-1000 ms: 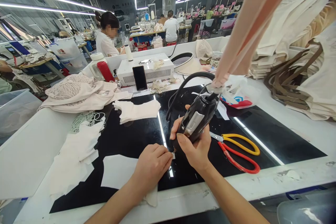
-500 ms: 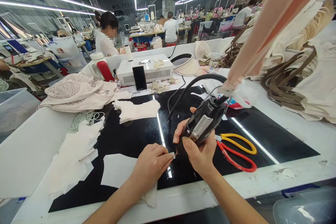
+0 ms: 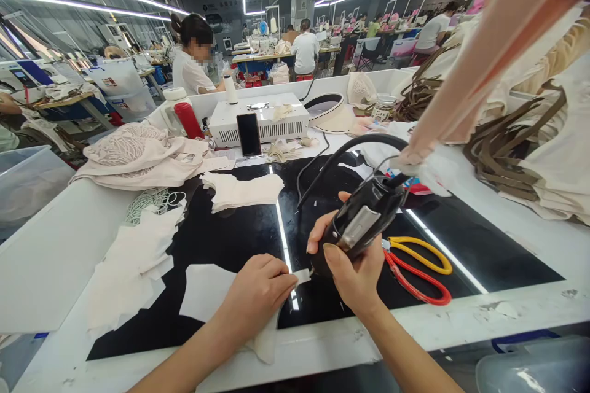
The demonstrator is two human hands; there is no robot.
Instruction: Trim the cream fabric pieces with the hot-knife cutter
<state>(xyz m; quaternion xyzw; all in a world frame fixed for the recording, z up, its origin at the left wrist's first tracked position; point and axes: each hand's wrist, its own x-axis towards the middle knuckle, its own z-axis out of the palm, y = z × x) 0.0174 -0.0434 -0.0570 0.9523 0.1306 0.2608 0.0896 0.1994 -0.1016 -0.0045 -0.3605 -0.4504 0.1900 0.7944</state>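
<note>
My left hand (image 3: 262, 288) rests low over the black worktop, fingers pressed together on a cream fabric piece (image 3: 207, 290). A narrow end of pale fabric sticks out past its fingertips toward the tool tip. My right hand (image 3: 354, 264) is wrapped round a black corded handheld tool (image 3: 362, 218) with a silver plate on its side. The tool is tilted, its thin tip pointing down close to the fabric end; I cannot tell whether they touch. Scissors (image 3: 417, 267) with one yellow and one red handle lie right of my right hand.
Cut cream pieces (image 3: 133, 264) lie left, with a small stack (image 3: 244, 190) further back. Behind stand a vented white box (image 3: 260, 120), a phone (image 3: 249, 135) and a red bottle (image 3: 188, 121). Pink cloth (image 3: 479, 61) hangs by the cable. Garments with brown straps (image 3: 502, 147) are piled right.
My left hand has shifted slightly left, and more of the fabric end shows beyond its fingers. My right hand still grips the tool. The whole view has moved a little.
</note>
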